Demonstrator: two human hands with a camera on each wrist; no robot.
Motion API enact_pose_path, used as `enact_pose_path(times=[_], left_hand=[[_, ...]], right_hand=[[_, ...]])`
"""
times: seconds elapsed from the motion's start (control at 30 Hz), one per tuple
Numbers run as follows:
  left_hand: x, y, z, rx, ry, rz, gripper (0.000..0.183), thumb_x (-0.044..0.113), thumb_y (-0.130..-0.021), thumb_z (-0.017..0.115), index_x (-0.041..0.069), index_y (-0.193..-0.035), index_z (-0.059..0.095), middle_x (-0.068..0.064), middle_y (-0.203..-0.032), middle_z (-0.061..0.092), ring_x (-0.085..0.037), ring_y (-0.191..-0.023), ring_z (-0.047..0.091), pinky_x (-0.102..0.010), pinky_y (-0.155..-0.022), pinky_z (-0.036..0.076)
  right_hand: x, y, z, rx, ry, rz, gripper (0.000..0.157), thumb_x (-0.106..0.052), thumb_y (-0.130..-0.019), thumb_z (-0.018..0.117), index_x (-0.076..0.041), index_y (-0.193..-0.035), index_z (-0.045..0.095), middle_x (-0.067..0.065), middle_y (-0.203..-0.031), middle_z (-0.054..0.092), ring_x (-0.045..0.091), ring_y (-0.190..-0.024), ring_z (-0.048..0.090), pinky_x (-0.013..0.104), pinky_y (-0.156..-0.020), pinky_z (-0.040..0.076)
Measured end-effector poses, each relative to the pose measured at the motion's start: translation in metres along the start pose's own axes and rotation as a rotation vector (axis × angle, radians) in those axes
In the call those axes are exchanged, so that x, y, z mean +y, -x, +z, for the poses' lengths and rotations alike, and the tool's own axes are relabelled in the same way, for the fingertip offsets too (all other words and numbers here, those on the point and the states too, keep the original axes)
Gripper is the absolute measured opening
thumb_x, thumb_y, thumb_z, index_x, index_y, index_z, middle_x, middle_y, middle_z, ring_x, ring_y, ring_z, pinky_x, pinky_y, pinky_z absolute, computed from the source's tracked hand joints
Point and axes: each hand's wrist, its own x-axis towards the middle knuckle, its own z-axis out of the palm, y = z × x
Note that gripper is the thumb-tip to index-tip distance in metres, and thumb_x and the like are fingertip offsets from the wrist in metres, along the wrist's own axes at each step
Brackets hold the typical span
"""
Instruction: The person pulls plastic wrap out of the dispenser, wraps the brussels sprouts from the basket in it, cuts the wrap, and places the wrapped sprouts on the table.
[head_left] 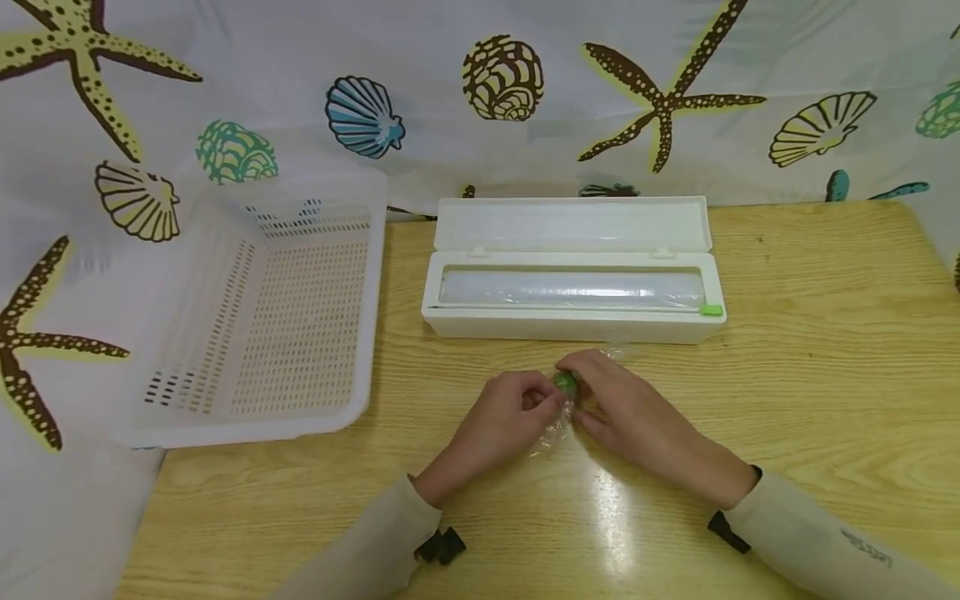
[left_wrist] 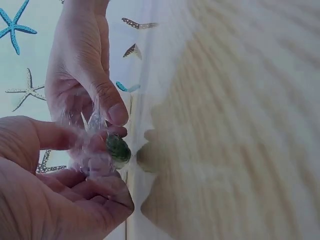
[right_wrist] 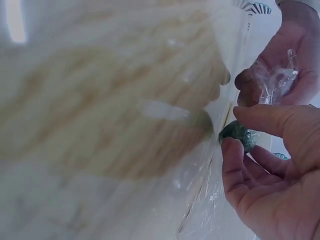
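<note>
A small, roundish green item (head_left: 566,383), partly covered in clear plastic wrap (head_left: 555,432), is held between both hands low over the table. My right hand (head_left: 637,417) grips the green item between thumb and fingertips, as the right wrist view also shows. On the other side, my left hand (head_left: 506,417) pinches the gathered wrap beside it. In the left wrist view the crumpled film (left_wrist: 95,145) lies across the left fingers, with the dark green end showing past it. A loose stretch of film (right_wrist: 205,210) trails below the right hand.
Behind the hands stands a white wrap dispenser (head_left: 573,327), lid raised, with a roll of film (head_left: 573,287) inside and a green slider (head_left: 711,310) at its right end. At left is a white perforated basket (head_left: 363,333). A shell-patterned curtain (head_left: 450,158) backs the wooden table (head_left: 825,358).
</note>
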Motion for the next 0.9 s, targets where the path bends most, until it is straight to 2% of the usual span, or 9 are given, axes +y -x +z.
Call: enact_pose_path(times=[0.13, 0.2, 0.3, 0.4, 0.5, 0.6, 0.7, 0.77, 0.9], left_hand=[[-0.031, -0.004, 0.005, -0.012, 0.116, 0.051, 0.029, 0.025, -0.112, 0.057, 0.011, -0.110, 0.082, 0.002, -0.096, 0.072, -0.014, -0.084, 0.059, -0.031, -0.073, 0.051], [-0.037, -0.004, 0.006, -0.008, 0.130, 0.072, 0.032, 0.025, -0.114, 0.054, 0.011, -0.114, 0.082, 0.001, -0.101, 0.073, -0.014, -0.089, 0.059, -0.032, -0.076, 0.051], [-0.020, 0.003, 0.000, -0.003, 0.138, 0.044, 0.027, 0.018, -0.114, 0.055, 0.007, -0.114, 0.080, -0.002, -0.105, 0.073, -0.018, -0.091, 0.061, -0.035, -0.077, 0.052], [-0.003, 0.009, -0.003, 0.008, 0.139, 0.013, 0.020, 0.003, -0.111, 0.056, 0.002, -0.114, 0.076, -0.007, -0.114, 0.075, -0.021, -0.104, 0.067, -0.038, -0.090, 0.057], [-0.001, 0.010, -0.003, 0.016, 0.159, 0.008, 0.017, -0.006, -0.108, 0.059, 0.000, -0.121, 0.069, -0.009, -0.113, 0.076, -0.024, -0.110, 0.071, -0.040, -0.097, 0.059], [-0.002, 0.009, -0.002, 0.020, 0.178, 0.012, 0.026, -0.006, -0.106, 0.067, 0.002, -0.131, 0.066, -0.008, -0.105, 0.077, -0.025, -0.105, 0.074, -0.039, -0.093, 0.062], [-0.002, 0.008, -0.001, 0.032, 0.159, 0.027, 0.033, 0.000, -0.104, 0.074, 0.008, -0.136, 0.070, -0.004, -0.099, 0.077, -0.020, -0.096, 0.076, -0.033, -0.083, 0.063], [-0.001, 0.008, 0.000, 0.040, 0.133, 0.041, 0.035, 0.001, -0.102, 0.077, 0.011, -0.136, 0.073, -0.002, -0.097, 0.077, -0.016, -0.090, 0.075, -0.030, -0.080, 0.062], [0.001, 0.006, 0.002, 0.060, 0.089, 0.071, 0.033, -0.002, -0.099, 0.079, 0.010, -0.130, 0.079, -0.003, -0.094, 0.077, -0.010, -0.082, 0.075, -0.026, -0.076, 0.062]], right_hand=[[0.003, 0.001, -0.003, 0.031, -0.067, -0.021, 0.047, 0.005, -0.091, 0.086, -0.004, -0.131, 0.064, 0.008, -0.133, 0.068, 0.016, -0.102, 0.071, 0.030, -0.085, 0.062], [0.005, 0.002, -0.004, 0.057, -0.096, -0.049, 0.043, 0.009, -0.090, 0.085, -0.005, -0.128, 0.068, 0.008, -0.131, 0.069, 0.015, -0.099, 0.071, 0.029, -0.082, 0.063], [0.007, 0.003, -0.005, 0.080, -0.121, -0.082, 0.041, 0.013, -0.089, 0.083, -0.005, -0.124, 0.074, 0.009, -0.129, 0.069, 0.015, -0.099, 0.071, 0.031, -0.082, 0.063], [0.009, 0.004, -0.006, 0.075, -0.138, -0.072, 0.039, 0.013, -0.090, 0.082, -0.006, -0.123, 0.077, 0.007, -0.129, 0.069, 0.015, -0.101, 0.071, 0.033, -0.082, 0.063], [0.009, 0.005, -0.006, 0.066, -0.148, -0.041, 0.038, 0.012, -0.090, 0.082, -0.007, -0.123, 0.076, 0.006, -0.131, 0.070, 0.015, -0.102, 0.071, 0.033, -0.084, 0.063], [0.008, 0.005, -0.006, 0.066, -0.154, -0.012, 0.035, 0.011, -0.090, 0.083, -0.008, -0.118, 0.075, 0.006, -0.131, 0.072, 0.016, -0.102, 0.071, 0.033, -0.086, 0.063], [0.007, 0.005, -0.006, 0.066, -0.167, 0.014, 0.030, 0.007, -0.091, 0.085, -0.011, -0.112, 0.076, 0.005, -0.131, 0.072, 0.016, -0.103, 0.071, 0.034, -0.086, 0.063], [0.006, 0.005, -0.006, 0.056, -0.185, 0.036, 0.025, 0.004, -0.093, 0.086, -0.013, -0.108, 0.077, 0.004, -0.131, 0.071, 0.014, -0.102, 0.070, 0.033, -0.084, 0.063], [0.006, 0.005, -0.005, 0.030, -0.212, 0.084, 0.019, 0.002, -0.094, 0.086, -0.013, -0.105, 0.080, 0.002, -0.128, 0.069, 0.013, -0.099, 0.069, 0.030, -0.083, 0.062]])
